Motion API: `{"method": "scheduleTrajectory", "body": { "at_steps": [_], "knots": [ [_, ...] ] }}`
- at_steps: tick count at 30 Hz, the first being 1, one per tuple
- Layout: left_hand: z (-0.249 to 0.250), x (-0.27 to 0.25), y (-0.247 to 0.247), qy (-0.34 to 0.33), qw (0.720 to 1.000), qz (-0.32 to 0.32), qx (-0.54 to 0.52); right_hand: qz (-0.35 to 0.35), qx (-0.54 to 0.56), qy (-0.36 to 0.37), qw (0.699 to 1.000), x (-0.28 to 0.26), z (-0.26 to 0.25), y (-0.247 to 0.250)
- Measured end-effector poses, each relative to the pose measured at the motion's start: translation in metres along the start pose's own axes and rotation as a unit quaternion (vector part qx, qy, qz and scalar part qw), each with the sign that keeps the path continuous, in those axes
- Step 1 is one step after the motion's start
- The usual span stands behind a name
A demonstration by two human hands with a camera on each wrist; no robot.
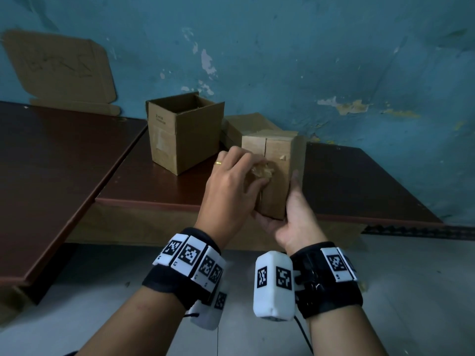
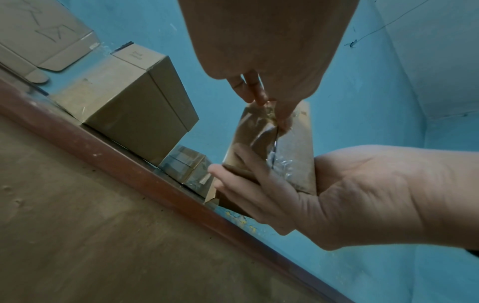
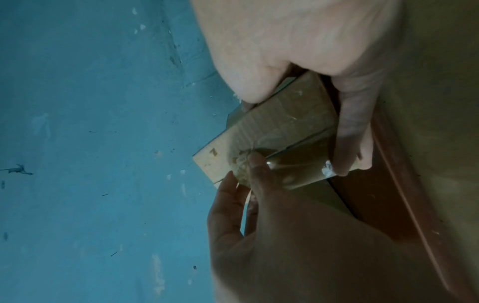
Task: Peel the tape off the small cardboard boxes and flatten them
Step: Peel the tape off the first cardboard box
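Head view: your right hand cradles the small cardboard box from below, above the surface edge, while your left hand pinches crumpled tape on its seam. Left wrist view: the thin, clingy tape will likely tear, so grip it near the seam. Right wrist view: your thumb and fingers clamp the light, crushable box.
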State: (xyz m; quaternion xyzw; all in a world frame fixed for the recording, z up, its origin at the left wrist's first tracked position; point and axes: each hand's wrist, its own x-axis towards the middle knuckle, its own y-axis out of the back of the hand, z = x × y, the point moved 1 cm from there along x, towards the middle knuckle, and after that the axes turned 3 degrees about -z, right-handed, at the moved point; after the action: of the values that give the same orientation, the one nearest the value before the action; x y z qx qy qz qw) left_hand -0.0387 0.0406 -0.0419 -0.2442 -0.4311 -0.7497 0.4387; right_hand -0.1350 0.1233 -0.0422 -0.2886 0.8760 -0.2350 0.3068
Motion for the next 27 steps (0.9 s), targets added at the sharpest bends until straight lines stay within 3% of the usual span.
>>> {"method": "scheduleTrajectory", "body": {
  "at_steps": [7, 14, 20, 27],
  "knots": [
    [-0.003, 0.003, 0.006, 0.002, 1.0, 0.021, -0.015, -0.007, -0.052, -0.017, 0.998, -0.01, -0.006, 0.005],
    [-0.003, 0.002, 0.004, 0.053, 0.996, -0.011, -0.065, -0.011, 0.023, 0.015, 1.0, -0.014, -0.008, 0.0],
    [-0.006, 0.004, 0.002, 0.096, 0.992, -0.015, -0.078, -0.029, 0.016, 0.006, 0.999, -0.009, -0.006, 0.0],
    [-0.004, 0.005, 0.007, 0.073, 0.993, -0.006, -0.09, -0.02, 0.0, 0.013, 1.0, -0.009, -0.005, -0.001]
  ]
}}
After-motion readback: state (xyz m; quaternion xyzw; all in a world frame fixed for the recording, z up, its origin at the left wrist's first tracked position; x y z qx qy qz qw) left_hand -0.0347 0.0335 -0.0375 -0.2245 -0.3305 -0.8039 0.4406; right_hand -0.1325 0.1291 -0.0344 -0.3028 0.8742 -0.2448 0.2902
